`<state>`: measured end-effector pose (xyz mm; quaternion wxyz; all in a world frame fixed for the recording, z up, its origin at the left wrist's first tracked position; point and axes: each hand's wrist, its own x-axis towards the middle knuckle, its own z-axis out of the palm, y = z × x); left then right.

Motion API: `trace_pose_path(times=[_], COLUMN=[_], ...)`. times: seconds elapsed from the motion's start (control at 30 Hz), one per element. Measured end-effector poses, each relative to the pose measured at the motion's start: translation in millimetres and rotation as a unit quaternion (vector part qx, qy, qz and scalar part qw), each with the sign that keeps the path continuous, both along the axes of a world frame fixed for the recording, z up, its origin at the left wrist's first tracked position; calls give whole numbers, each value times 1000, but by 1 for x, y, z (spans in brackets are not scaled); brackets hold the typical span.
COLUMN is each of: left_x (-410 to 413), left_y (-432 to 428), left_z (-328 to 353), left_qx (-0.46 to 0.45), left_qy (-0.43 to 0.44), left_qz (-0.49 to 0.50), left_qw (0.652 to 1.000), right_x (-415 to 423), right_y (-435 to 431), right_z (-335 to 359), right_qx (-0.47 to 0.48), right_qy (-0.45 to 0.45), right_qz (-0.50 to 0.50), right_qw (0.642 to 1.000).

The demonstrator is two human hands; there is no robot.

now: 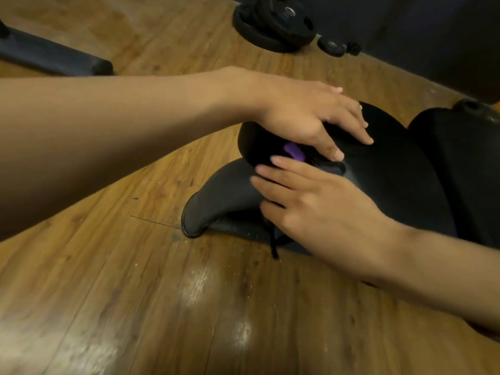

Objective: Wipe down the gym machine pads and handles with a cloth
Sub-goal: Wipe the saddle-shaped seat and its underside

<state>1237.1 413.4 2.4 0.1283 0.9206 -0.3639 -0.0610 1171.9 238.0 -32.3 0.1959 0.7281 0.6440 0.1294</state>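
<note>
Your left hand (311,117) reaches in from the left and lies on top of the rounded black pad (392,169), fingers straight and slightly spread, thumb pointing down over the pad's near edge. Your right hand (319,204) comes in from the lower right, just below the left; its fingers are straight and close together, laid flat across a curved dark flap (216,201) that sweeps down to the wooden floor (135,293). Neither hand is curled round anything that can be seen.

A small purple item (294,152) shows in the gap between the two hands, just beside your left thumb and above your right fingertips. Most of it is hidden in the shadow under the left palm, so you cannot tell whether it is the cloth or whether either hand touches it.

A thin black cord (273,244) hangs below the right hand. A second black pad (460,163) is cut off at the right edge. Weight plates (273,23) lie on the floor beyond, and a dark bar (54,55) runs off the left edge. The black surfaces merge in the dim light.
</note>
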Motion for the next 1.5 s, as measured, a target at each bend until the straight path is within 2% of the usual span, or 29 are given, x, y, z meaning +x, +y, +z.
trace_pose_path(times=[0.1, 0.2, 0.37, 0.47, 0.57, 0.67, 0.9, 0.97, 1.07, 1.17, 1.3, 1.37, 1.5], left_x=[-2, -2, -4, -6, -7, -8, -8, -10, -15, -27, -61, -81, -107], left_y=[1, 2, 0, -1, 1, -1, 3, 3, 1, -5, -20, -30, -51], left_z=[0, 0, 2, 1, 1, 2, -1, 1, 3, 0, -13, -21, -30], left_qx=[5, 7, 8, 10, 11, 19, 13, 1, 1, -6, -41, -51, -59], left_qy=[-6, -15, -14, -24, -33, -41, -48, -57, -79, -141, -260, -296, -321], left_qz=[-2, -2, 2, 4, 1, 1, -2, 1, 26, 58, 72, 71, -16], left_qw=[1000, 1000, 1000, 1000, 999, 999, 999, 998, 997, 988, 962, 951, 945], right_x=[12, 0, -18, -7, -17, -34, -31, -15, 9, 14, 17, 25, 49], right_y=[21, -11, -15, -10, -51, -79, -129, -133, -123, -119, -119, -116, -107], right_z=[0, 1, 16, 12, 14, 29, 39, 38, 34, 31, 27, 27, 31], right_qx=[-39, -86, -74, -54, -72, -50, 53, 128, 237, 282, 378, 398, 439], right_qy=[-5, 1, 91, 79, 87, 135, 159, 191, 253, 259, 297, 308, 291], right_qz=[17, -39, -91, -77, -65, -66, -10, -71, -207, -263, -262, -256, -272], right_qw=[999, 995, 989, 992, 991, 987, 986, 971, 915, 885, 837, 826, 805])
